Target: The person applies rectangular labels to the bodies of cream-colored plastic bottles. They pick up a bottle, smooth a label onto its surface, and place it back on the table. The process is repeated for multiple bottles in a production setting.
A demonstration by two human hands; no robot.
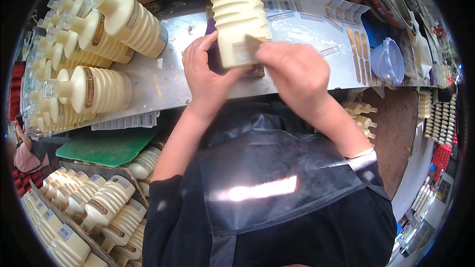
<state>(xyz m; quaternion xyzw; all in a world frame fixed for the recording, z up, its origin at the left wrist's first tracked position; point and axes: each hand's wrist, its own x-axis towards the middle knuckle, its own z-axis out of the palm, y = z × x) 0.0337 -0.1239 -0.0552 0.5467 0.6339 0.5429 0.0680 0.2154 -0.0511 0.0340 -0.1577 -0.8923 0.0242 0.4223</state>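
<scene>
A cream-coloured plastic bottle (240,17) with wavy ribs lies in front of me, its base toward me. A gold and brown label crosses its far part. My left hand (204,66) grips the base end, fingers along the left side and thumb at the bottom edge. Close to the base is a pale, see-through label (242,50). Over this label, my right hand (299,71) pinches a small dark flat piece (253,43), its corner against the bottle; the hand is slightly blurred. Something purple (214,58) shows beneath the bottle.
Sheets of stickers (302,32) and gold label strips (358,57) cover the bench's right, by a light blue bucket (386,62). Cream bottles (136,27) crowd its left. Below are a green board (106,146) and a crate of bottles (111,200). Another person (30,153) is far left.
</scene>
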